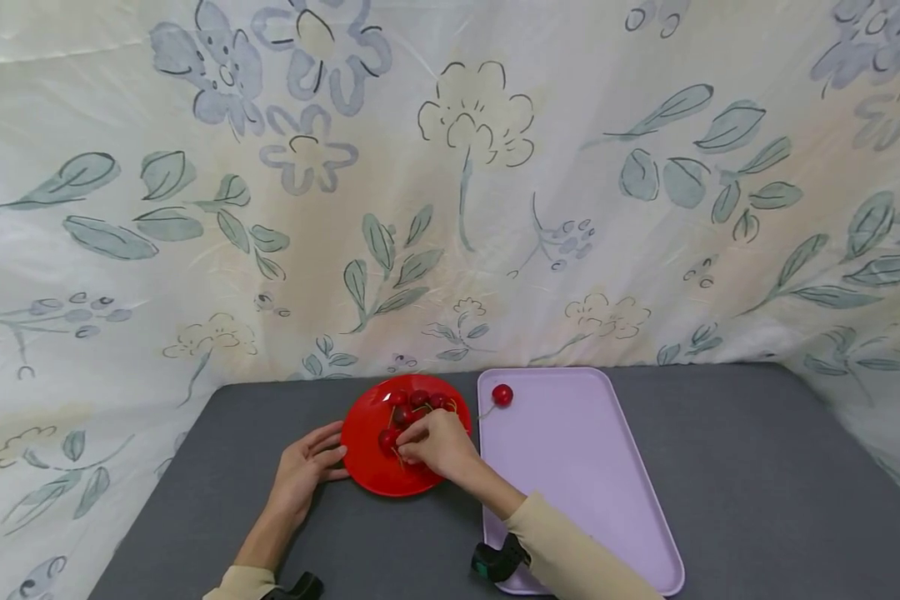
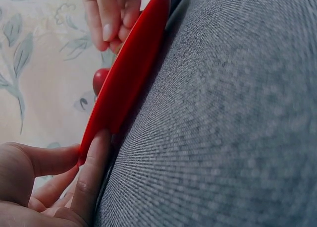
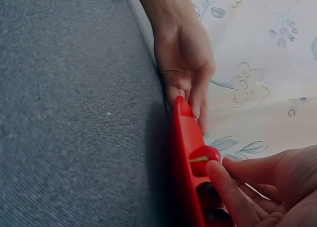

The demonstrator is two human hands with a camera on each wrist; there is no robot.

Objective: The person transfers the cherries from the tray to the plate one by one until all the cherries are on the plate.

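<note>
A round red plate (image 1: 367, 475) lies on the dark grey table, with several dark red cherries (image 1: 420, 398) on it, some with stems. My left hand (image 1: 300, 475) grips the plate's left rim. In the left wrist view, its thumb (image 2: 59, 160) presses the edge while a finger lies against the underside. My right hand (image 1: 438, 446) reaches over the plate from the right. Its thumb and forefinger pinch close together at a cherry (image 3: 212, 153) with a pale green stem, near the plate's front left; the fingers partly hide the contact.
Right of the plate is a lilac rectangular tray (image 1: 577, 467). One cherry (image 1: 502, 395) lies in its far left corner, its stem over the rim. My right forearm crosses above the tray. A flower-patterned cloth (image 1: 450, 192) hangs behind the table.
</note>
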